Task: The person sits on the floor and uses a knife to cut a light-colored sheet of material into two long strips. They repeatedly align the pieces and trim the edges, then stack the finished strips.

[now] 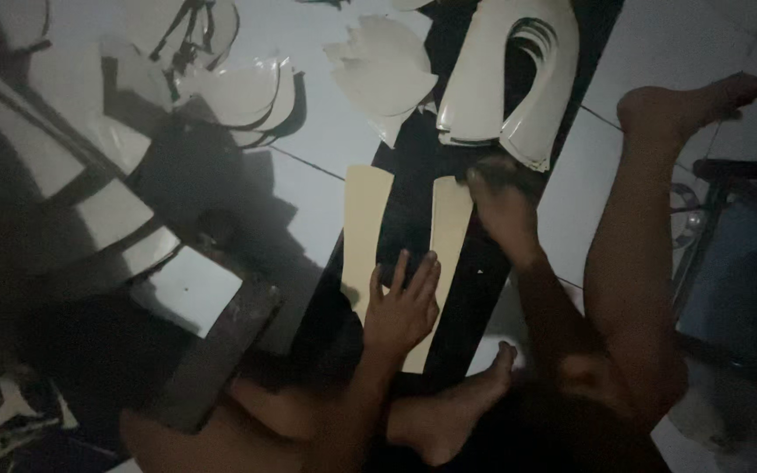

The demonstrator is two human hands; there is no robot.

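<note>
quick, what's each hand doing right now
Left hand: open, fingers spread, pressed flat on the cream strip.
Right hand: at the strip's top end on the black sheet; blurred, grip cannot be told.

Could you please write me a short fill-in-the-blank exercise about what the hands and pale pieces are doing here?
1. The left hand lies flat, palm ____, on a pale strip.
2. The strip rests on a long ____ board.
3. The right hand is at the strip's ____ end.
4. The stack of curved pale pieces lies ____ the right hand.

Missing words: down; black; far; beyond
</note>
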